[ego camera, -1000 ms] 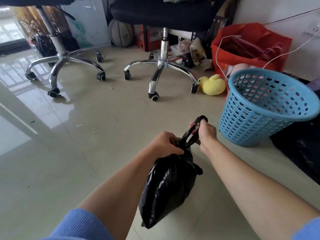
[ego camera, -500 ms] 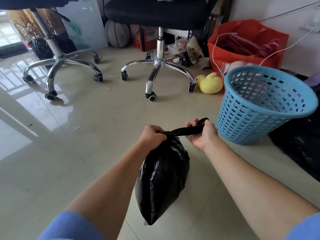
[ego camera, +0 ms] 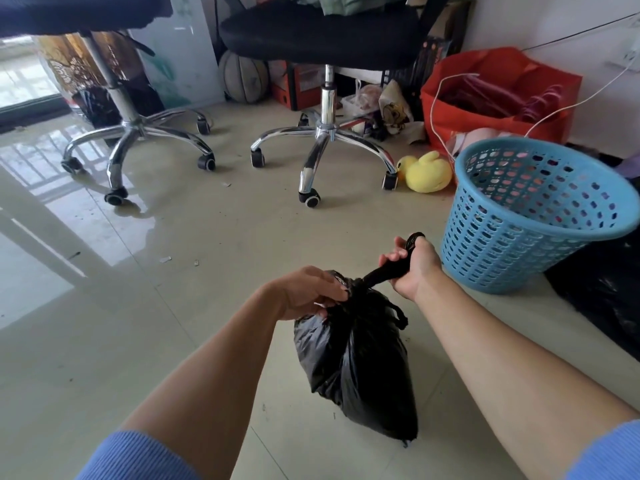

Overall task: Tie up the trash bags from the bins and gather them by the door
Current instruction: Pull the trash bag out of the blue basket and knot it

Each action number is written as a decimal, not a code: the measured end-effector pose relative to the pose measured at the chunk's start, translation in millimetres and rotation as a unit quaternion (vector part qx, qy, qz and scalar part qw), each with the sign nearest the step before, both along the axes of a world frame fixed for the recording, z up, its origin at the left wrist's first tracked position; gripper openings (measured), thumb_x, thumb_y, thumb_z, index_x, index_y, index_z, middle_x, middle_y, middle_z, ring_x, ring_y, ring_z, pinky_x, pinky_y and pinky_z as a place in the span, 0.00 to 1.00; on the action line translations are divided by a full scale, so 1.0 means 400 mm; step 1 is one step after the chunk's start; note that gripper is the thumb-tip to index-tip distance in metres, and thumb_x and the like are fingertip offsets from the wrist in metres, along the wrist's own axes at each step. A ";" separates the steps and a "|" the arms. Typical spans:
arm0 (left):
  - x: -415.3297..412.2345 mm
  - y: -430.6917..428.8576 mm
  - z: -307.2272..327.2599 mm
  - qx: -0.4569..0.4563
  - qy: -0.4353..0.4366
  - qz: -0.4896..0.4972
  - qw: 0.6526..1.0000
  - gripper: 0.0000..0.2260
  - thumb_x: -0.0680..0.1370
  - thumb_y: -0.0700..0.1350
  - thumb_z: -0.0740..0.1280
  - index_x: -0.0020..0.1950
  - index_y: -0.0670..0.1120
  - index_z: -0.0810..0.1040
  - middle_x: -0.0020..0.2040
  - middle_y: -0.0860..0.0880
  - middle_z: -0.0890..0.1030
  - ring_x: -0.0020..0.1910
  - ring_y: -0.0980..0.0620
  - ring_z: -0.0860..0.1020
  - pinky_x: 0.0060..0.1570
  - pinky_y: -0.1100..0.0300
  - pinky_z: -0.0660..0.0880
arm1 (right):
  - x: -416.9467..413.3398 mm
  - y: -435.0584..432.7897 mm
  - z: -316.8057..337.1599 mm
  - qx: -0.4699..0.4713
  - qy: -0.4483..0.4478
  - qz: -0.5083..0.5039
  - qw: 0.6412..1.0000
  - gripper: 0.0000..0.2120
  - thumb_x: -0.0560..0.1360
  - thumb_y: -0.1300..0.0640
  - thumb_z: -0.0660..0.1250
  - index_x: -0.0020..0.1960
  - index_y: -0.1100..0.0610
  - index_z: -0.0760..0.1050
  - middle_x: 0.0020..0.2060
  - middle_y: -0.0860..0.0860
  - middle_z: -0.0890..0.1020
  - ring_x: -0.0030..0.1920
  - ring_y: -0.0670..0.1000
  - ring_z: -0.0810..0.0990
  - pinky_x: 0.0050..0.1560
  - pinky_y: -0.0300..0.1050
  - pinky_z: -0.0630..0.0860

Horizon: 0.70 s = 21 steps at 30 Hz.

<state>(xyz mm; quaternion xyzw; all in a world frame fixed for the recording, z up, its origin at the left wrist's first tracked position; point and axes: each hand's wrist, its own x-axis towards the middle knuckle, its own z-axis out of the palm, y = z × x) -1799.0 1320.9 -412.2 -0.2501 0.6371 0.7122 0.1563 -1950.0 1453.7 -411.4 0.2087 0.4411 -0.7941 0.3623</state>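
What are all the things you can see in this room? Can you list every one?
trash bag: one, black, held up at centre, neck twisted
basket: one, blue with holes, right, no liner seen in it
office chairs: two, black seats, chrome bases with wheels, back
toy duck: one, yellow, on floor by right chair's base
ball: one, brownish, behind the chairs
fabric bag: one, red, back right by wall
cable: white, draped over the red bag
floor: pale glossy tiles, few scraps
left hand: gripping the bag's gathered neck
right hand: pulling the twisted end
sleeves: two, blue, bottom corners
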 end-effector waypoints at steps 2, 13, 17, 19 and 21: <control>-0.006 0.002 0.008 -0.054 -0.009 -0.005 0.998 0.09 0.74 0.34 0.70 0.36 0.44 0.78 0.33 0.49 0.76 0.32 0.55 0.74 0.31 0.64 0.71 | -0.001 0.003 -0.003 0.020 0.003 0.005 1.000 0.14 0.79 0.54 0.53 0.40 0.58 0.72 0.20 0.47 0.62 0.19 0.47 0.61 0.27 0.38 0.66; 0.028 -0.064 -0.029 -0.351 -0.038 0.067 0.933 0.03 0.73 0.40 0.73 0.45 0.41 0.83 0.35 0.47 0.76 0.31 0.52 0.70 0.31 0.63 0.66 | -0.021 0.030 -0.023 0.203 0.046 -0.012 0.978 0.16 0.79 0.59 0.52 0.37 0.59 0.72 0.19 0.48 0.63 0.16 0.47 0.57 0.21 0.35 0.52; 0.028 -0.058 -0.036 -0.376 -0.038 0.069 0.923 0.04 0.73 0.38 0.71 0.46 0.40 0.83 0.36 0.45 0.78 0.31 0.52 0.72 0.28 0.66 0.67 | -0.043 0.054 -0.027 0.273 0.096 0.085 0.953 0.12 0.76 0.68 0.53 0.44 0.60 0.74 0.29 0.54 0.75 0.24 0.50 0.71 0.27 0.40 0.70; 0.031 -0.067 -0.038 -0.334 -0.043 0.092 0.937 0.02 0.73 0.36 0.71 0.45 0.39 0.82 0.35 0.43 0.78 0.29 0.52 0.73 0.26 0.67 0.69 | -0.076 0.068 -0.004 0.359 0.186 0.141 0.904 0.14 0.75 0.69 0.55 0.54 0.61 0.76 0.44 0.57 0.82 0.40 0.55 0.81 0.41 0.48 0.78; 0.028 -0.075 -0.039 -0.284 -0.039 0.128 0.950 0.02 0.73 0.34 0.70 0.43 0.40 0.81 0.34 0.43 0.78 0.29 0.52 0.74 0.26 0.65 0.71 | -0.091 0.071 0.024 0.494 0.334 0.176 0.783 0.18 0.76 0.65 0.57 0.64 0.58 0.76 0.60 0.55 0.80 0.58 0.58 0.79 0.56 0.48 0.75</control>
